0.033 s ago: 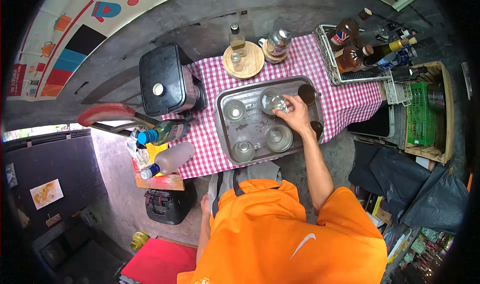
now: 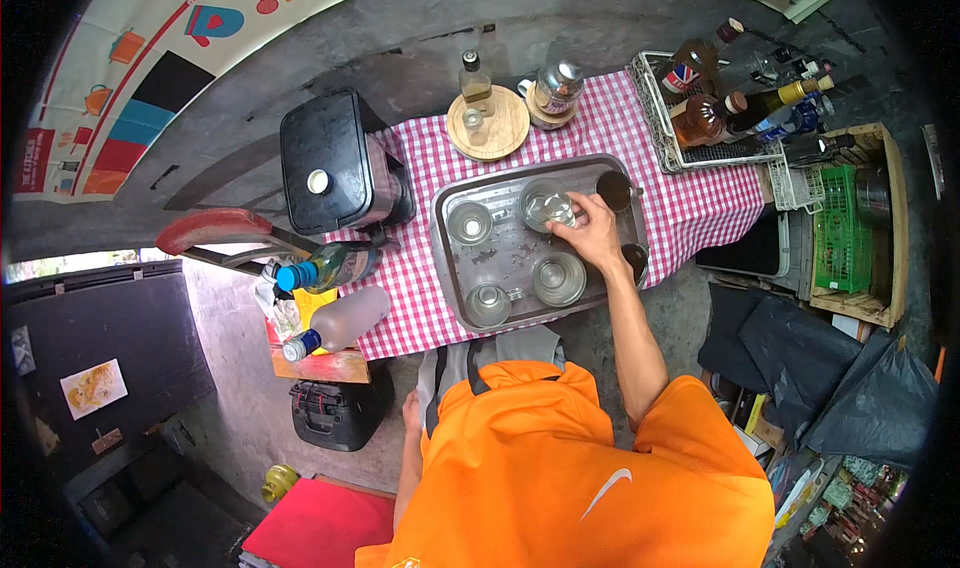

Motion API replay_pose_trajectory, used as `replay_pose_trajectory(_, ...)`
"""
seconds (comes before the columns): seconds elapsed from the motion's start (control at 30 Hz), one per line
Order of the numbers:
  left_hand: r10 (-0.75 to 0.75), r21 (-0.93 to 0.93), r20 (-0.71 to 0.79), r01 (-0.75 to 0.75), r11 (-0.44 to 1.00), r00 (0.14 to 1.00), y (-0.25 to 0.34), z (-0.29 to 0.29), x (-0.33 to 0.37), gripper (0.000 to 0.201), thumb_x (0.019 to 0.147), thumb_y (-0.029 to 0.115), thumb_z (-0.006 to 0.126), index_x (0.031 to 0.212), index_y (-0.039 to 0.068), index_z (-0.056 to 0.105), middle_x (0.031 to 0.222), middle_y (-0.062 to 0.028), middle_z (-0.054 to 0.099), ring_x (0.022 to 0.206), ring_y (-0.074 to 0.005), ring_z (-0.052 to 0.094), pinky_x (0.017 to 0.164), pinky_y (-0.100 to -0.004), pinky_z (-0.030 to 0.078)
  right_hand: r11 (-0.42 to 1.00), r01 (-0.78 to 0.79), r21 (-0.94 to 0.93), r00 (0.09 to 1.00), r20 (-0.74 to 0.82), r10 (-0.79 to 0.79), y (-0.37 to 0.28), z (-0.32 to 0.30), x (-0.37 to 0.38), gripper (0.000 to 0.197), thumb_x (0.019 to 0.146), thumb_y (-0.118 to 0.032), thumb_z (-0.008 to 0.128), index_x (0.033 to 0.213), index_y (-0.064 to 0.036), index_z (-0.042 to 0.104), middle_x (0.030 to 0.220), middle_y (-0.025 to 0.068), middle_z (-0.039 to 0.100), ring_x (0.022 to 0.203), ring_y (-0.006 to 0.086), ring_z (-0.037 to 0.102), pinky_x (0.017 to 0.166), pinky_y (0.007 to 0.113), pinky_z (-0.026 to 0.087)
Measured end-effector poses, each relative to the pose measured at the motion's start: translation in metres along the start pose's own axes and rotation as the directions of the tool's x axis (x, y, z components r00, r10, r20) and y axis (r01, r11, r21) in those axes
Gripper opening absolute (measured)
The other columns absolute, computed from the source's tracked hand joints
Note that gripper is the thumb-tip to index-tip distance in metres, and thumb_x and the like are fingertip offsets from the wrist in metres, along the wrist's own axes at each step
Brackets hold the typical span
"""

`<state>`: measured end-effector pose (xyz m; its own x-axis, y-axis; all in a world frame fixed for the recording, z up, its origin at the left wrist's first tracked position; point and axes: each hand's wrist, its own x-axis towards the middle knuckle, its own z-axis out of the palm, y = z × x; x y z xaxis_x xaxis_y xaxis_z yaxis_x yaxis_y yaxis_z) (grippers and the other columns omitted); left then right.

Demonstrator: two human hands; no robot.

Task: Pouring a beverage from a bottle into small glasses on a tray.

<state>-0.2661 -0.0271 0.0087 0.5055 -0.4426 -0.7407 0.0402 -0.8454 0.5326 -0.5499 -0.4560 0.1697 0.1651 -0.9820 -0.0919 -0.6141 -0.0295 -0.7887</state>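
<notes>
My right hand (image 2: 590,230) is closed round a small clear glass (image 2: 556,208), tilted over a larger clear glass (image 2: 535,196). Whether the two glasses touch, I cannot tell. Both are at the far middle of a brown tray (image 2: 510,323). Around them on the tray are a clear glass (image 2: 470,224) at the far left, a glass mug (image 2: 488,306) at the near left and a wide glass (image 2: 559,279) near the middle. Two dark cups (image 2: 614,190) are along the right side, one partly behind my wrist. My left hand (image 2: 412,410) hangs low beside my body, its fingers mostly hidden.
A checkered cloth (image 2: 700,203) covers the table. Beyond the tray, a round wooden board (image 2: 505,133) bears a small bottle. To the left are a black bin-like container (image 2: 325,158), a blue-capped bottle (image 2: 330,265) and a frosted bottle (image 2: 350,318). A wire basket (image 2: 655,118) holds several bottles.
</notes>
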Motion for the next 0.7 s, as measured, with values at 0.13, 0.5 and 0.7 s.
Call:
replay_pose_trajectory(0.13,0.013,-0.119,-0.014,-0.014,0.993,1.000,-0.046,0.000,0.015,0.037,0.092,0.031,0.049,0.113,0.002,0.060,0.105,-0.0150,0.064,0.100,-0.0211,0.058,0.089,-0.0310,0.042,1.000,0.009,-0.018,1.000,0.023,-0.009,0.001,0.005,0.001,0.058,0.061,-0.024,0.084,0.111,-0.0018,0.062,0.086,0.0046,0.053,0.067,0.0101,0.051,0.062,0.024,0.047)
replay_pose_trajectory(0.5,-0.017,0.027,-0.038,0.018,0.999,0.999,-0.019,0.002,0.007,0.041,0.092,0.033,0.049,0.112,0.000,0.060,0.109,-0.0165,0.063,0.102,-0.0226,0.058,0.090,-0.0313,0.041,1.000,-0.014,-0.027,1.000,0.023,0.014,0.004,0.005,0.002,0.059,0.061,-0.025,0.084,0.111,-0.0022,0.062,0.085,0.0042,0.052,0.067,0.0105,0.050,0.062,0.024,0.047)
replay_pose_trajectory(0.7,-0.054,-0.071,-0.059,0.050,0.996,0.997,-0.023,0.004,0.007,0.040,0.092,0.032,0.049,0.113,-0.001,0.059,0.107,-0.0156,0.064,0.101,-0.0214,0.058,0.089,-0.0303,0.042,0.999,-0.033,-0.020,0.999,0.034,0.034,-0.001,0.005,0.003,0.061,0.060,-0.026,0.083,0.113,-0.0034,0.063,0.086,0.0058,0.052,0.068,0.0139,0.050,0.065,0.027,0.047)
